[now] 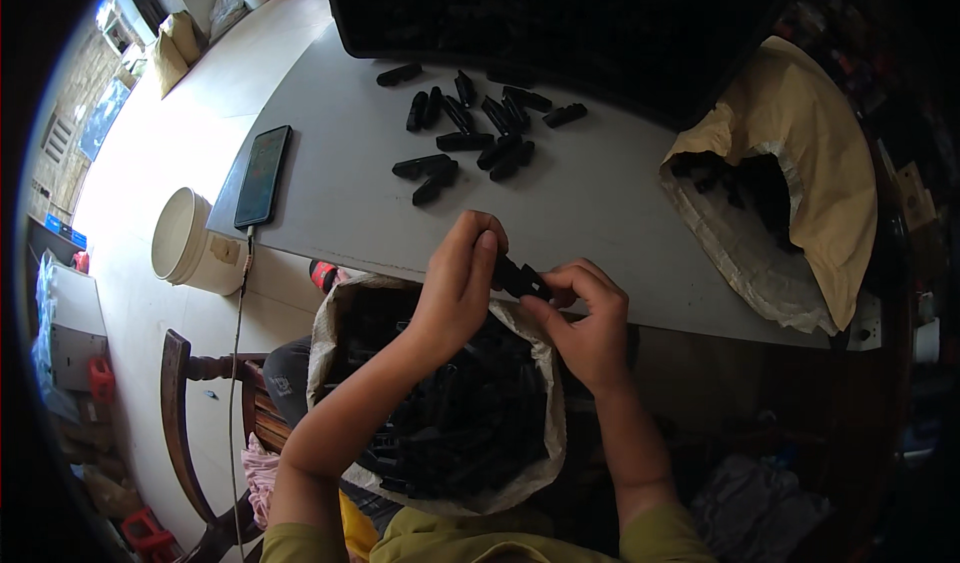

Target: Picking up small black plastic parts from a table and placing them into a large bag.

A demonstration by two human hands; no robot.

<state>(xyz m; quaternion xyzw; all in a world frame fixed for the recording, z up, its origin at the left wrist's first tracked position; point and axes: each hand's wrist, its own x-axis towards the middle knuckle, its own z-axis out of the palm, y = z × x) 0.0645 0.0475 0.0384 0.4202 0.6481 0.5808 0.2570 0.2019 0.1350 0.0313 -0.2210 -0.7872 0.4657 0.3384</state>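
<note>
A small black plastic piece [521, 280] is held between my two hands, just off the table's near edge. My left hand [466, 268] grips its upper left end, with the fingers closed round it. At its lower right end, my right hand [585, 313] pinches it between thumb and fingers. Below my hands, an open sack [557, 433] in my lap is filled with dark pieces, partly hidden by my left forearm. Several similar black plastic pieces [464, 142] lie scattered on the grey table [350, 178] beyond my hands.
A phone [263, 178] with a cable lies at the table's left edge. The large black tray [560, 23] covers the far side. To the right stands an open tan sack [830, 183] with dark contents. A white bucket [200, 253] and wooden chair [180, 413] are left.
</note>
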